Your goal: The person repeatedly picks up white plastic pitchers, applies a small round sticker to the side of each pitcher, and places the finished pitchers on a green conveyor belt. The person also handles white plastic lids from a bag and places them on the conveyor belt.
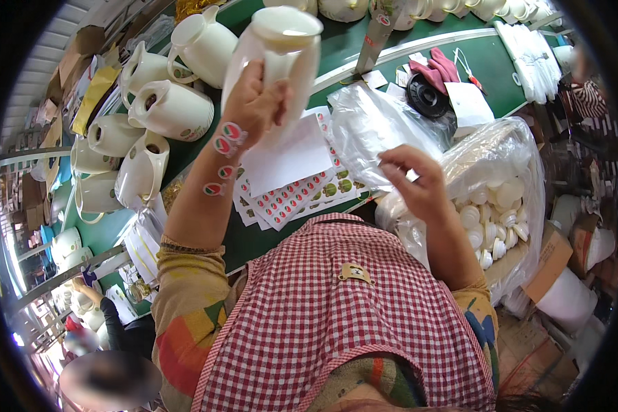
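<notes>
My left hand (257,103) is closed around the handle of a cream-white jug (275,58), raised above the green table. Several round red-and-green stickers (230,137) cling to my left wrist and forearm. My right hand (419,182) hovers beside a clear plastic sheet (381,123), its fingers loosely bent and apart, with nothing visible in them. Below the jug lie sticker sheets (288,202) printed with small red and green motifs, partly covered by a blank white paper (281,165).
Several similar jugs (178,110) stand and lean along the left. At the right, a clear bag (522,158) holds many white plastic lids (491,230). A black round part (429,96) and a dark-pink cloth (438,67) lie farther back. Another person (110,329) is at lower left.
</notes>
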The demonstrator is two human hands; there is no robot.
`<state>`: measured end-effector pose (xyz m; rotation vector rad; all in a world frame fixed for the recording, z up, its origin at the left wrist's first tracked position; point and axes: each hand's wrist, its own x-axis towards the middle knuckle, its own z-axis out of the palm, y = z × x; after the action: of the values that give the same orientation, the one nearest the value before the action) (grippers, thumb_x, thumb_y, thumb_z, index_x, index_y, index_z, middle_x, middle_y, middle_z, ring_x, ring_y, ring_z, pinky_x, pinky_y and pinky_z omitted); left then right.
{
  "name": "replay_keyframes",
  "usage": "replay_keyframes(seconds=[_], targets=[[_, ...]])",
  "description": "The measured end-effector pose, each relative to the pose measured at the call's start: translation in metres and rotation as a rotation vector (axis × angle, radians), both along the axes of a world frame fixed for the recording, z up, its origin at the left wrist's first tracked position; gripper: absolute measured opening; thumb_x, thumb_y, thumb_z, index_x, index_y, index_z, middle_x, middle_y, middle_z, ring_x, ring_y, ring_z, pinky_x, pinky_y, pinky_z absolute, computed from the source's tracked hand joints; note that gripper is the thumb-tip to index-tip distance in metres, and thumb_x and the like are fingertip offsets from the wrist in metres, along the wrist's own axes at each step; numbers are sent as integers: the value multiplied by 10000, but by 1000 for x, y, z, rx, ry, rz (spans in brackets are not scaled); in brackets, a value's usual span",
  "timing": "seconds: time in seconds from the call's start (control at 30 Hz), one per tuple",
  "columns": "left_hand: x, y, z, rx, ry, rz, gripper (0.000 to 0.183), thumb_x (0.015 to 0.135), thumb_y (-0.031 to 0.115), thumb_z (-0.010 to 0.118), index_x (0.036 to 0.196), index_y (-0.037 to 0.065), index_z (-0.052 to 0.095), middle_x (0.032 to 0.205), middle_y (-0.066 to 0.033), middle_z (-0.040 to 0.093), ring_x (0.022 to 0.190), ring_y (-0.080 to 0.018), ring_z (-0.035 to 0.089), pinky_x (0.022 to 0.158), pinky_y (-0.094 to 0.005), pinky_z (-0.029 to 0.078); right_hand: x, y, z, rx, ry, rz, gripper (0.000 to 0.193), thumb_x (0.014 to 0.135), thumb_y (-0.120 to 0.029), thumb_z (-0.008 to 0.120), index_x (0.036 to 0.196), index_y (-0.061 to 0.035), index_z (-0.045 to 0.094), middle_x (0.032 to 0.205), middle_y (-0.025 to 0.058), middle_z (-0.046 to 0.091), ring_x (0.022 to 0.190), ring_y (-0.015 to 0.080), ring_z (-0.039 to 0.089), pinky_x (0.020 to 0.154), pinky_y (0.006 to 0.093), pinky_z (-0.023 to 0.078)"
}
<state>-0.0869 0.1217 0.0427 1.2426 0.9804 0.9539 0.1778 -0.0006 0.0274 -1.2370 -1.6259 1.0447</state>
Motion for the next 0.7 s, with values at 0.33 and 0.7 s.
replay_keyframes(seconds=[0.33, 0.7], targets=[[129, -52, -1, 16, 355, -306, 411, 855, 214, 666, 1148, -25, 505, 961, -128, 644, 938, -225, 617, 814, -316, 489, -13, -4, 67, 429, -370, 64, 197, 806, -121, 645, 998, -79, 652, 873, 94, 670, 739, 265, 662, 615, 346, 523], [147, -71, -51, 139, 392, -222, 381, 772, 243, 723, 989, 23, 500, 967, -144, 637, 895, -197, 617, 742, -314, 507, 1, -13, 45, 304, -514, 6, 89, 791, -113, 668, 867, -70, 647, 804, 89, 639, 695, 274, 631, 611, 344, 493]])
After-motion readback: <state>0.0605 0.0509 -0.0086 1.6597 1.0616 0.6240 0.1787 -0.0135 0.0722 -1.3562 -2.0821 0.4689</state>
